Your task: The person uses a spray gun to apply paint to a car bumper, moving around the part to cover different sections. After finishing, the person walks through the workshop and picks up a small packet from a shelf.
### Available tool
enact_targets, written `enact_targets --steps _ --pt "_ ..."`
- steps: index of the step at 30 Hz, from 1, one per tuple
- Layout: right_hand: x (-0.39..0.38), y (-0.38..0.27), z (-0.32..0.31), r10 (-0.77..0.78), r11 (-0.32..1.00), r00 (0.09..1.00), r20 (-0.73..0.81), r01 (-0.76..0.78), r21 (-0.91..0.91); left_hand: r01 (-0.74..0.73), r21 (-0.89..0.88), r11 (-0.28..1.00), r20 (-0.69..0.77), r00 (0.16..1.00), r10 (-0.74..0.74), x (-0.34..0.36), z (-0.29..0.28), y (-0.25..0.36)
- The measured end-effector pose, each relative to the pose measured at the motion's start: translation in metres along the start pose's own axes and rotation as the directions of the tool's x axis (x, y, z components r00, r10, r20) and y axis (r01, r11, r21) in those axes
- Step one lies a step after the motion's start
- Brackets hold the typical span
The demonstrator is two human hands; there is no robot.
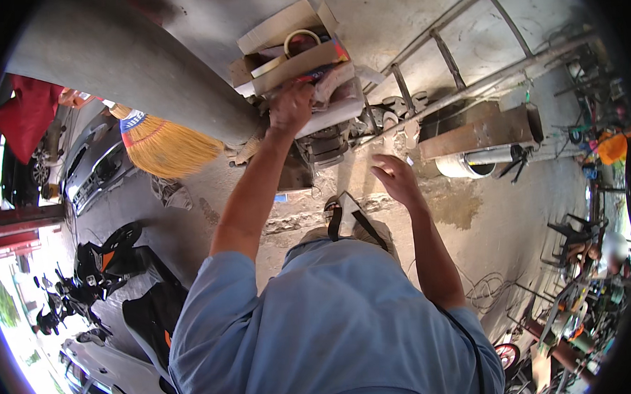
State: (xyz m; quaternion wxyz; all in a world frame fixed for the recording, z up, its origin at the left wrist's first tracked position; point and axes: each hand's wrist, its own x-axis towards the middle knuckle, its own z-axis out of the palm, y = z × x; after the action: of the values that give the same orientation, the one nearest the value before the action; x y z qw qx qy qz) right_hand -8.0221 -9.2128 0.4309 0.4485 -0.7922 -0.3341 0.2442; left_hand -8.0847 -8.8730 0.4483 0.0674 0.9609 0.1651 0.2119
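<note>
My left hand (290, 108) reaches forward to the near side of an opened cardboard box (278, 28). Its fingers are curled in beside a pale, greyish piece (334, 82) at the box's front. What they hold, if anything, is hidden. Inside the box a pale yellow ring, like a roll of tape (289, 44), stands upright among red and dark things. My right hand (395, 178) hangs in the air over the floor, lower and to the right, its fingers apart and nothing in them.
A straw broom (169, 143) hangs beside a thick grey column (147, 60) at the left. A metal ladder (450, 61) slants across the far right, above a rusty beam (475, 134) and a white bucket (462, 165). Motorcycles (97, 266) stand at left; coiled wire (490, 288) lies right.
</note>
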Motion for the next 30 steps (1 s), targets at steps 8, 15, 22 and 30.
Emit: enact_targets --steps 8,15,22,30 --pt "0.127 -0.044 -0.018 -0.412 0.902 0.910 -0.054 0.399 -0.163 0.216 -0.194 0.957 0.131 0.972 -0.193 -0.012 -0.052 0.028" --pt "0.268 -0.037 -0.057 -0.365 0.931 0.931 0.024 0.366 -0.015 0.201 0.089 0.975 -0.105 0.976 -0.192 0.067 -0.058 0.006" --pt "0.408 -0.072 -0.048 -0.062 0.918 0.893 0.446 -0.124 0.377 0.211 0.200 0.957 -0.198 0.965 -0.171 0.113 -0.064 -0.023" --pt "0.427 0.002 -0.005 -0.135 0.886 0.851 0.507 -0.125 0.446 0.216 0.416 0.884 -0.387 0.921 -0.043 0.126 -0.192 0.017"
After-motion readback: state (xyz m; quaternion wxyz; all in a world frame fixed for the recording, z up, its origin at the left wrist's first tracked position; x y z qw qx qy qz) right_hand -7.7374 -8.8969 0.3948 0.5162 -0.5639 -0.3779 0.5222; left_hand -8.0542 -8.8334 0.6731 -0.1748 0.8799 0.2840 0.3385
